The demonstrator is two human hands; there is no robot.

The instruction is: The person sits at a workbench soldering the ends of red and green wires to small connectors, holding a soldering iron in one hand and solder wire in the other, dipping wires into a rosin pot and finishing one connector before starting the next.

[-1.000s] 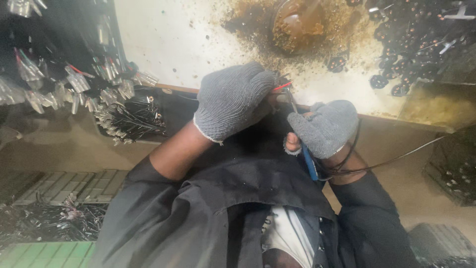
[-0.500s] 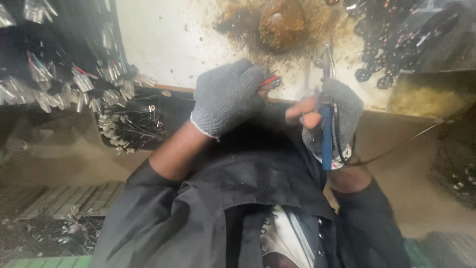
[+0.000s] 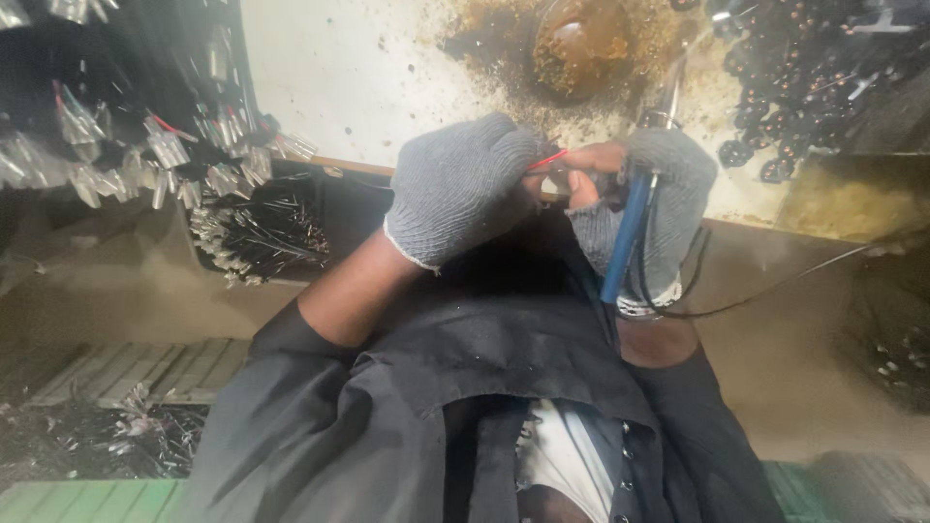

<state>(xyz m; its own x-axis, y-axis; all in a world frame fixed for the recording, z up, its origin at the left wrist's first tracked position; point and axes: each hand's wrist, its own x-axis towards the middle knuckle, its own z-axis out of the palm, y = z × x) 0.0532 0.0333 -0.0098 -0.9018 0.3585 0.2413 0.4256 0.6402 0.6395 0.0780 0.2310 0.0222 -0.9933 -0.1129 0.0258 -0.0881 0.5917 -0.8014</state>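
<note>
My left hand (image 3: pixel 465 189), in a grey knitted glove, is curled shut around a thin red wire (image 3: pixel 548 159) whose end sticks out at 3 o'clock of the fist. My right hand (image 3: pixel 651 199), in a matching grey glove with bare fingertips (image 3: pixel 593 157), is wrapped closed on a blue-handled soldering iron (image 3: pixel 625 237) standing nearly upright, its metal tip toward 12 o'clock; its thin black cable (image 3: pixel 775 286) trails off to 3 o'clock. The bare fingertips meet the red wire between the two fists. Both hands sit at the near edge of a stained white worktop (image 3: pixel 339 77), with a brown, crusted round dish (image 3: pixel 581 44) at 12 o'clock. At 9 o'clock lies a heap of small silver components with black leads (image 3: pixel 242 223); at 2 o'clock, a pile of small dark round parts (image 3: pixel 794 87). I cannot make out any labels or packages.
</note>
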